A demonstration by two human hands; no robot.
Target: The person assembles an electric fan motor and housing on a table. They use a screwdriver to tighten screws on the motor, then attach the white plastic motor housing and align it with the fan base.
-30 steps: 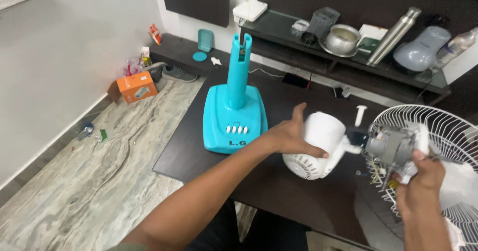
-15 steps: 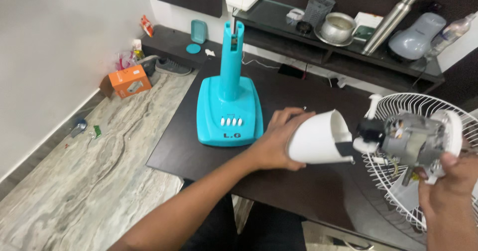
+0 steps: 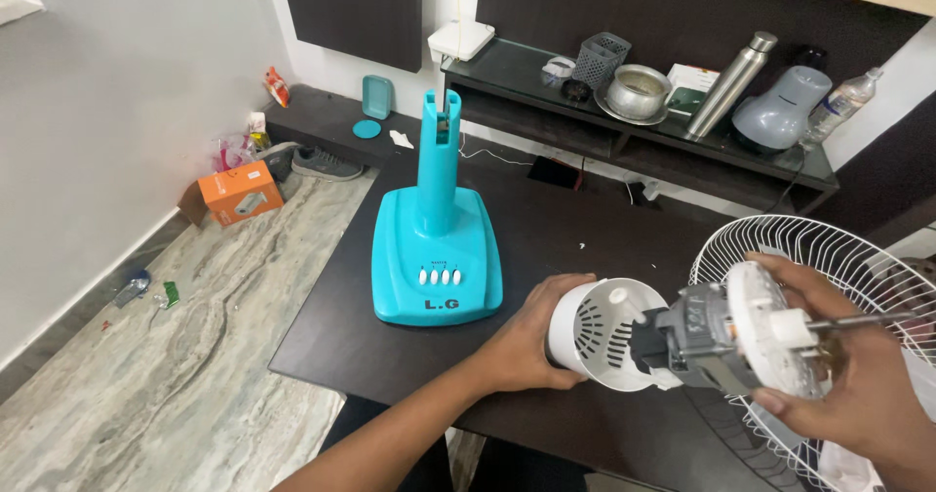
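Observation:
My left hand grips a white plastic motor cover, its open vented inside turned toward the camera. My right hand holds a grey fan motor by its round white front plate, with the metal shaft sticking out to the right. The motor's rear end sits at the mouth of the cover. Behind my right hand lies a white wire fan guard. A turquoise fan base with an upright column stands on the dark table, left of my hands.
A dark shelf behind the table carries a steel pot, a steel bottle, a mesh cup, a grey appliance and a plastic bottle. On the marble floor at left lie an orange box, a shoe and small litter.
The cover has turned so its open end faces the motor, and the motor has swung round with its rear toward the cover. Both hands have come closer together and lower.

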